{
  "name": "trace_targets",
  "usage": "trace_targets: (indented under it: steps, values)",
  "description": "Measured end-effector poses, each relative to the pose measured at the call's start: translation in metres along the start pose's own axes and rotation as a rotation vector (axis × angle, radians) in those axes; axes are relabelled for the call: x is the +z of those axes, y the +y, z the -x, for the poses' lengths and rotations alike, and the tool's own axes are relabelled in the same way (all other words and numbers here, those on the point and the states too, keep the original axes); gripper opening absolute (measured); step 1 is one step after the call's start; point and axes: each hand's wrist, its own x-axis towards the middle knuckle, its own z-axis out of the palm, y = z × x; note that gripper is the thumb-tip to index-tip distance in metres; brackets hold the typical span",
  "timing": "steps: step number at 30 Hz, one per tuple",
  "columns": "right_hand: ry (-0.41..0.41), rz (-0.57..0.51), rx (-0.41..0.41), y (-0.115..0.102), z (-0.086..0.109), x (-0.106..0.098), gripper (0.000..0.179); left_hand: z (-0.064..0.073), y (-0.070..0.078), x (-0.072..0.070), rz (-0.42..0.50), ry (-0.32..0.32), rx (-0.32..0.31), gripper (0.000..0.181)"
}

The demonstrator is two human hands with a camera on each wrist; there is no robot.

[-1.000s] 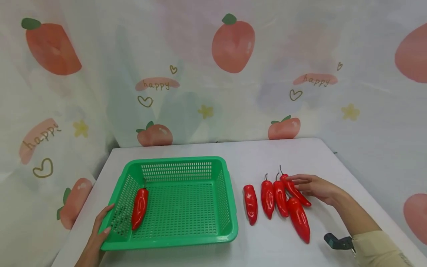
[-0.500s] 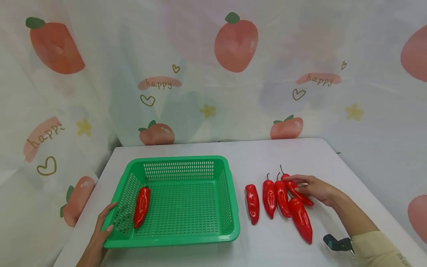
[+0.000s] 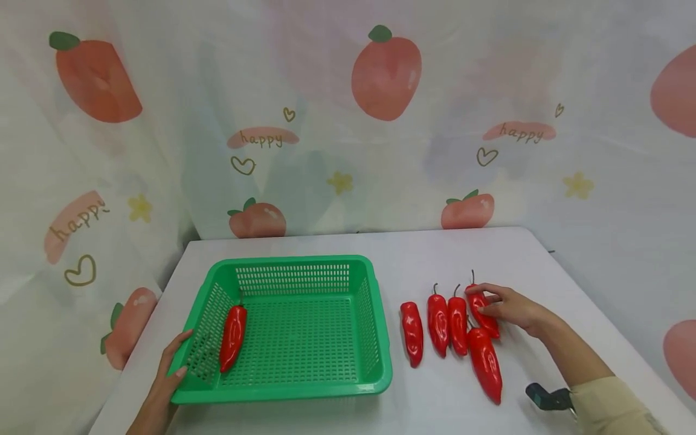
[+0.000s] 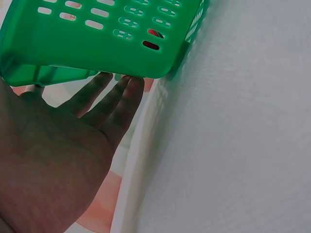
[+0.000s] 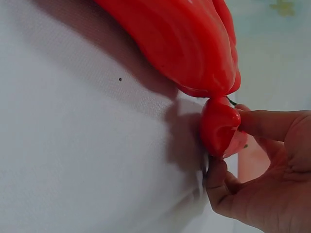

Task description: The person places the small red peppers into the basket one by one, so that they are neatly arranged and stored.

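In the head view my right hand [image 3: 513, 311] pinches the rightmost red chili pepper [image 3: 490, 327] between thumb and fingers; its stem points away. The right wrist view shows that chili pepper [image 5: 219, 130] end-on, thumb and fingers on either side. A larger chili pepper [image 3: 486, 365] lies just in front of it. Several others lie in a row, among them a chili pepper [image 3: 411, 334] nearest the basket. My left hand [image 3: 165, 383] holds the left side of the green basket [image 3: 283, 396], fingers against its wall. One chili pepper [image 3: 233, 338] lies inside the basket.
Everything stands on a white-covered table [image 3: 435, 254] with a fruit-printed curtain [image 3: 326, 121] behind and at the sides. A dark wrist camera [image 3: 548, 397] sticks out by my right sleeve. The table's left edge runs close to my left hand.
The pinched chili pepper has turned more upright and shifted slightly toward the right with my right hand. The pepper in front of it has moved slightly nearer me. The left hand stays at the basket.
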Motion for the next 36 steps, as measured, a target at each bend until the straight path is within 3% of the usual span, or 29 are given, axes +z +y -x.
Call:
trace_targets:
  steps: [11, 24, 36]
  values:
    - [0.06, 0.024, -0.006, 0.001, -0.003, 0.0, 0.058, 0.001, 0.0, 0.002, -0.004, 0.002, 0.012, 0.057]
    - [0.122, -0.051, -0.03, -0.002, -0.001, -0.003, 0.059, 0.0, 0.001, 0.002, -0.014, 0.003, 0.032, 0.058]
    - [0.161, -0.067, -0.122, -0.049, 0.002, 0.0, 0.06, 0.001, 0.002, 0.002, -0.011, 0.009, 0.032, 0.058]
